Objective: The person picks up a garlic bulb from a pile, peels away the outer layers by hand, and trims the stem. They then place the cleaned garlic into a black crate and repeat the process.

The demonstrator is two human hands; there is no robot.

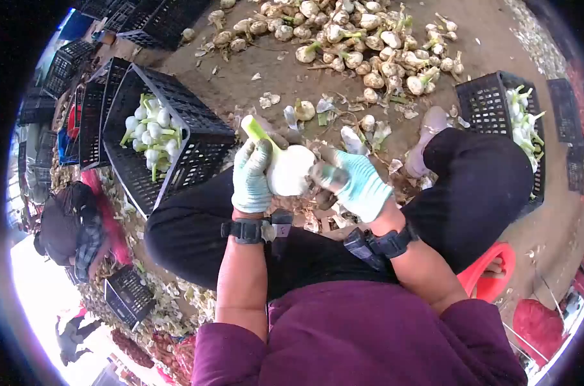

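A large white garlic bulb (291, 171) with a short, cut green stem is held up in front of my lap. My left hand (253, 174), in a pale blue glove with dirty grey fingertips, is closed around its stem side. On the other side, my right hand (353, 183), gloved the same way, has its curled fingers and thumb pressed against the bulb's root end. Whether a bit of skin or a small tool sits in those right fingers cannot be made out. Loose garlic skins (353, 140) lie on the ground just past my hands.
A heap of unpeeled garlic (369, 45) is spread ahead. To the left, a tilted black crate (195, 116) holds clean white bulbs; another black crate (485, 106) with garlic stands right. A red plastic object (488, 273) lies by my right leg. Another person (70, 225) is at far left.
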